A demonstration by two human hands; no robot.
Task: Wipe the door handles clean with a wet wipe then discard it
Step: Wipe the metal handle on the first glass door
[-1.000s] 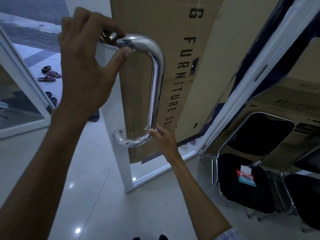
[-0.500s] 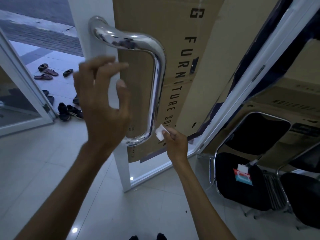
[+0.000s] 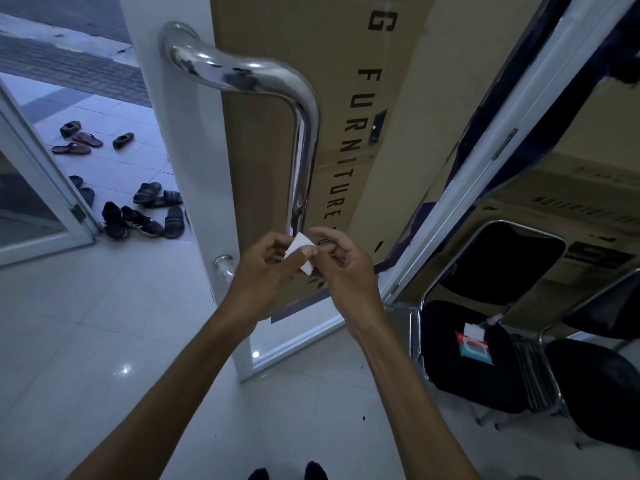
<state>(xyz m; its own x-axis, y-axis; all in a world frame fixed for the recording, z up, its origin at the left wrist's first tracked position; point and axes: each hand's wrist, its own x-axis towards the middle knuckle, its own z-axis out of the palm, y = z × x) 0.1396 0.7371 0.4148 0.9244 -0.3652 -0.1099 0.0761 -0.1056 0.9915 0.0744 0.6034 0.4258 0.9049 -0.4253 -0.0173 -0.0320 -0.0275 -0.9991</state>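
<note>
A chrome door handle (image 3: 304, 140) runs down the white door frame, its lower bend partly hidden behind my hands. A small folded white wet wipe (image 3: 300, 244) sits between both hands just in front of the handle's lower end. My left hand (image 3: 266, 268) pinches the wipe's left edge, and my right hand (image 3: 343, 268) grips its right side with the thumb across it. Neither hand touches the handle.
A tall cardboard box (image 3: 346, 98) leans behind the glass door. Black folding chairs (image 3: 485, 358) stand at the right, one carrying a wet wipe pack (image 3: 474, 346). Several shoes and sandals (image 3: 138, 216) lie outside the open doorway at the left.
My left hand let go of the handle's top and dropped down to meet the right hand. My right hand came off the handle's lower bend, and both now hold the wipe.
</note>
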